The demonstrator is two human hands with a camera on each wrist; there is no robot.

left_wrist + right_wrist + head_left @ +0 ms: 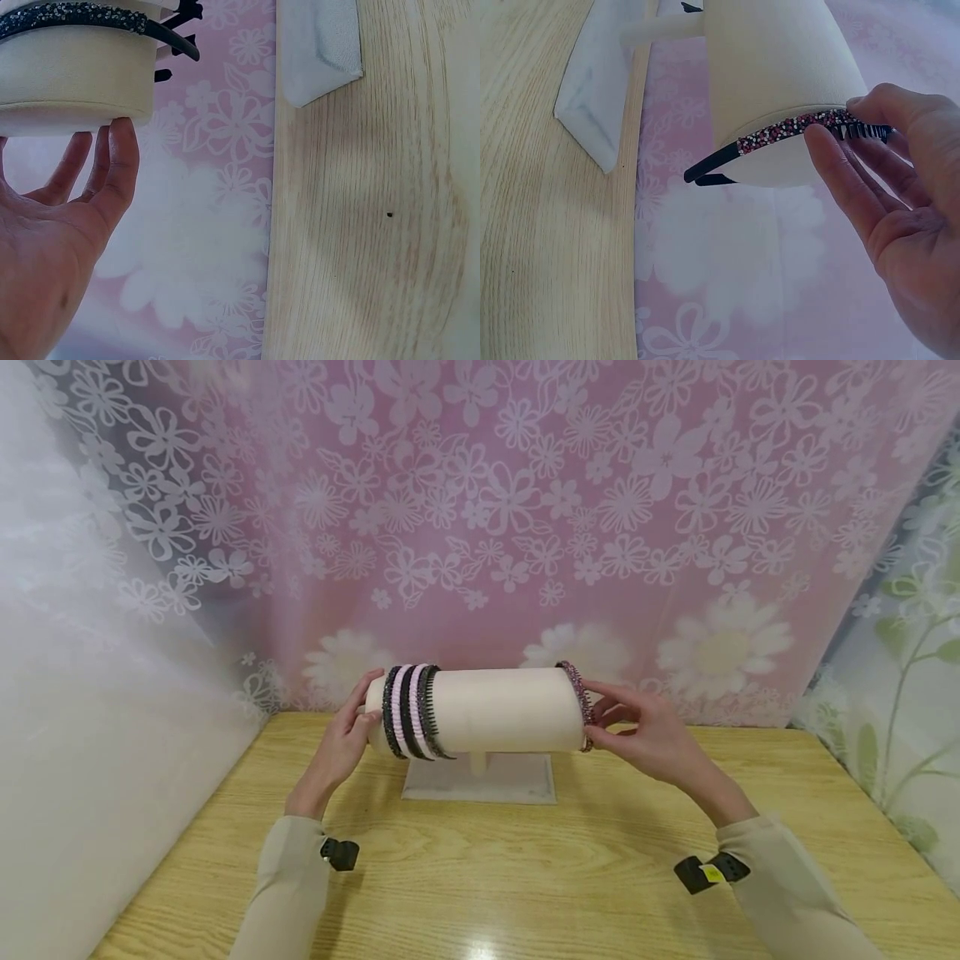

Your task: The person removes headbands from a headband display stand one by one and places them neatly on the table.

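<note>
"What's in the head view?"

"The left grip is spread, fingertips touching one end of the cream roll. The right grip pinches a pink sparkly headband at the other end. The roll's stand is on the surface."

"And left wrist?"

"Fingers touch the roll near a dark sparkly headband."

"Right wrist?"

"Thumb and finger squeeze the pink sparkly headband."
</note>
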